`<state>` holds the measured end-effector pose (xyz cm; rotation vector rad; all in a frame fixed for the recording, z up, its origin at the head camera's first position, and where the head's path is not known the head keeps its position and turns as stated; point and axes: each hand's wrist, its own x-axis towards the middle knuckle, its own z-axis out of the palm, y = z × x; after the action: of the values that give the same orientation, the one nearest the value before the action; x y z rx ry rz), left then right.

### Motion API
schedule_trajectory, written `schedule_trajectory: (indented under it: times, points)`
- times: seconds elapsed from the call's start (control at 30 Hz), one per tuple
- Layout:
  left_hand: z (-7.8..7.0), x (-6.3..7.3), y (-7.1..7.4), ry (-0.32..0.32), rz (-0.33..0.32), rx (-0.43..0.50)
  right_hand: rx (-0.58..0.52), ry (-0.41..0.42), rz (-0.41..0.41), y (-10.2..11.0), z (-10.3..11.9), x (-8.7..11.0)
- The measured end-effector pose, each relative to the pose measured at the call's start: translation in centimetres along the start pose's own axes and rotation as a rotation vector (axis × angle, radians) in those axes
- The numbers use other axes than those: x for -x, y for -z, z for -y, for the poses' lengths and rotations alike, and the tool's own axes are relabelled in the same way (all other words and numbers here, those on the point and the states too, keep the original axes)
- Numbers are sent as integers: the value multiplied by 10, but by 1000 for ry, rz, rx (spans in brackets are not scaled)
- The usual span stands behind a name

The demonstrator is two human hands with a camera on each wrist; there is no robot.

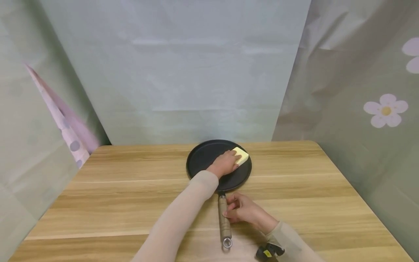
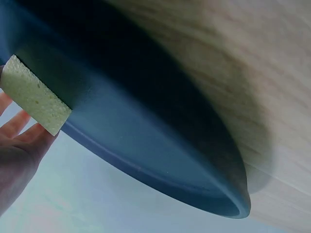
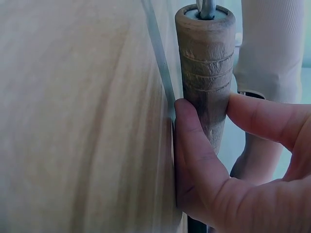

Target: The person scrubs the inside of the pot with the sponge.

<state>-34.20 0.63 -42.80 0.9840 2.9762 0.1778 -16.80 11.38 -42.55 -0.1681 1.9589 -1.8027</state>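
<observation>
A round black frying pan (image 1: pixel 203 156) lies on the wooden table with its handle toward me. Inside it, near the right rim, my left hand (image 1: pixel 225 163) grips a pale yellow sponge (image 1: pixel 242 155). In the left wrist view the porous sponge (image 2: pixel 35 94) rests against the pan's inner surface, with fingers (image 2: pixel 19 124) curled along one side. My right hand (image 1: pixel 244 210) pinches the pan's brown ringed handle (image 1: pixel 224 218). Thumb and fingertips lie on opposite sides of the handle (image 3: pixel 206 58) in the right wrist view.
The wood-grain table (image 1: pixel 131 196) spreads out on both sides of the pan. Behind it hangs a pale sheet (image 1: pixel 196 72), and a flower-patterned sheet (image 1: pixel 347 91) hangs at the right. A dark strap device (image 1: pixel 270 251) sits on my right wrist.
</observation>
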Motion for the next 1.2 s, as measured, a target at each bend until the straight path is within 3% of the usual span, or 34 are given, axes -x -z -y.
schedule_trajectory:
  times: [0.13,0.17,0.47,1.2]
  points:
    - [0,-2,0,23,1,-13,-2,3,1,0,1,0]
    - [-4,1,7,44,23,-12,-2,3,1,0,1,0]
    - [-2,1,11,86,-4,-81,30,4,-19,0,1,-1]
    - [22,3,8,227,37,-79,10,-13,-24,0,-2,-1]
